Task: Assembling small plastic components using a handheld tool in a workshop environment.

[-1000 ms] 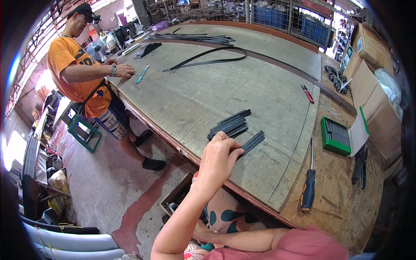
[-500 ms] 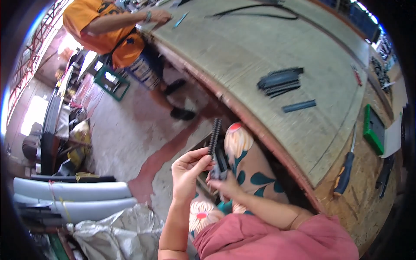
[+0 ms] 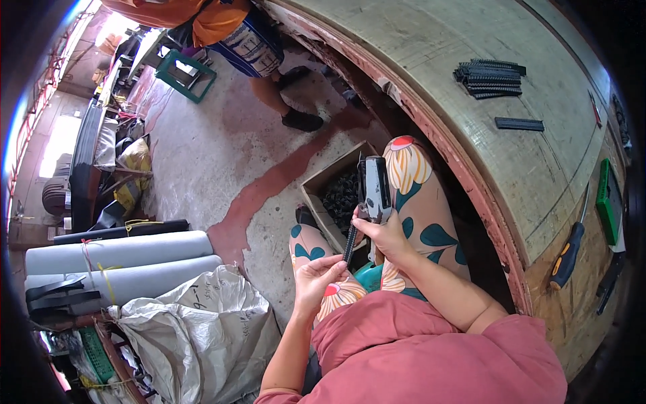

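Observation:
In my right hand (image 3: 389,237) is a grey-and-black hand-held tool (image 3: 377,185), its worn metal body pointing away from me above my lap. Thumb and fingers of my left hand (image 3: 316,279) pinch the near end of a narrow, black ridged strip (image 3: 350,244). The strip's far end meets the tool beside my right fingers; whether it sits inside the tool is hidden. Beyond my knees, an open box (image 3: 319,210) holds many small black pieces (image 3: 342,196). On the table to the right lie a pile of similar ridged strips (image 3: 489,79) and a single strip (image 3: 519,124).
The table's worn edge (image 3: 464,151) runs close along my right side. A screwdriver (image 3: 568,256) and a green-framed block (image 3: 609,202) lie at right. Grey rolls (image 3: 121,252) and a white sack (image 3: 202,330) are at left. A person in orange (image 3: 222,23) stands ahead near a green stool (image 3: 186,75).
The strip, earlier held upright above the tool by my left hand, now slants down toward me. My right hand has raised the tool and moved it away from me. The view has shifted.

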The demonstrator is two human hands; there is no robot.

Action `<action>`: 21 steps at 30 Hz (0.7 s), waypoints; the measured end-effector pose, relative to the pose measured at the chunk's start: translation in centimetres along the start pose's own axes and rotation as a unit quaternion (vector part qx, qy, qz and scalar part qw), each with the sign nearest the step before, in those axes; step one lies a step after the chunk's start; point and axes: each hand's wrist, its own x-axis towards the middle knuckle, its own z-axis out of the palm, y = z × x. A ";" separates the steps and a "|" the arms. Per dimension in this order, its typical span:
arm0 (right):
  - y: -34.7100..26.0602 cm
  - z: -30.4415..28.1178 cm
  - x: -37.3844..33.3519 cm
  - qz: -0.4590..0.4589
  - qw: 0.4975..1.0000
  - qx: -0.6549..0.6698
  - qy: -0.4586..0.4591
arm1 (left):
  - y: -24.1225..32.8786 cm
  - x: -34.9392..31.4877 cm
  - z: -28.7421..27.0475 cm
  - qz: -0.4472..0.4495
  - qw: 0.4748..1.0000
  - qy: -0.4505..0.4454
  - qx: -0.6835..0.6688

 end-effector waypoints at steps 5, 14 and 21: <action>-0.4 -0.3 0.0 0.037 0.999 0.020 -0.014 | 0.4 -0.2 -0.1 -0.018 0.997 -0.073 0.034; 0.1 -0.4 0.1 0.060 0.995 0.045 -0.070 | 4.2 0.1 2.6 0.422 0.847 -0.076 0.315; 0.1 -0.1 -0.4 0.025 0.993 -0.059 -0.102 | 5.7 2.1 1.4 0.205 0.978 0.025 0.036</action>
